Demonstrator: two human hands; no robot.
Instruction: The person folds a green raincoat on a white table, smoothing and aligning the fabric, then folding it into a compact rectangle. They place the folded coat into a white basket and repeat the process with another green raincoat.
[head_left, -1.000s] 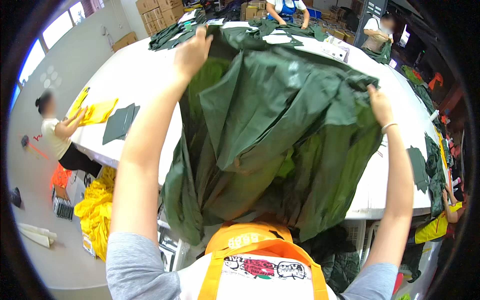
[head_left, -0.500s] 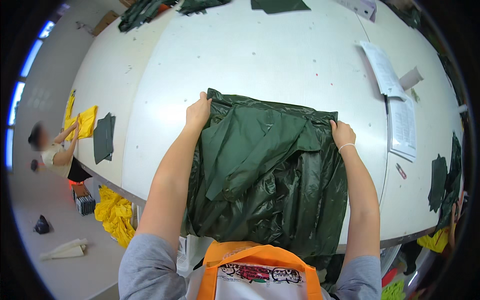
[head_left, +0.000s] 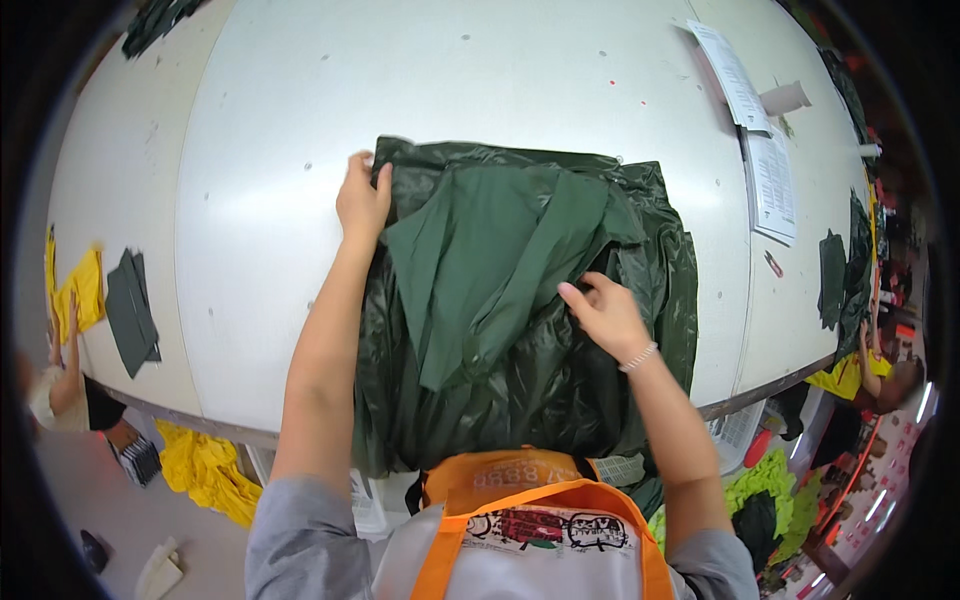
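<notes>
- Dark green and shiny, a big crumpled piece of clothing (head_left: pixel 540 390) lies on the near edge of the white table (head_left: pixel 270 250), right in front of us.
- On top of it we see a duller green flap (head_left: pixel 480 250), with folds running down it.
- Our left hand (head_left: pixel 363 198) is at the top left corner of the clothing. The thumb is a little apart from the fingers, but we cannot tell if they pinch the edge.
- Our right hand (head_left: pixel 605 315) is over the clothing, by the right side of the flap. Its fingers are bent, and we cannot tell if they pinch any cloth. A bracelet (head_left: pixel 638 357) is on that wrist.
- To the right we see papers (head_left: pixel 770 185), a white tube (head_left: pixel 785 98) beside them, and small red snips (head_left: pixel 774 264) below them.
- Far to the left, flat green pieces (head_left: pixel 130 310) lie near yellow cloth (head_left: pixel 82 285), where another person (head_left: pixel 68 390) has their hands.
- Below the table, on the left, we see a yellow heap (head_left: pixel 205 470).
</notes>
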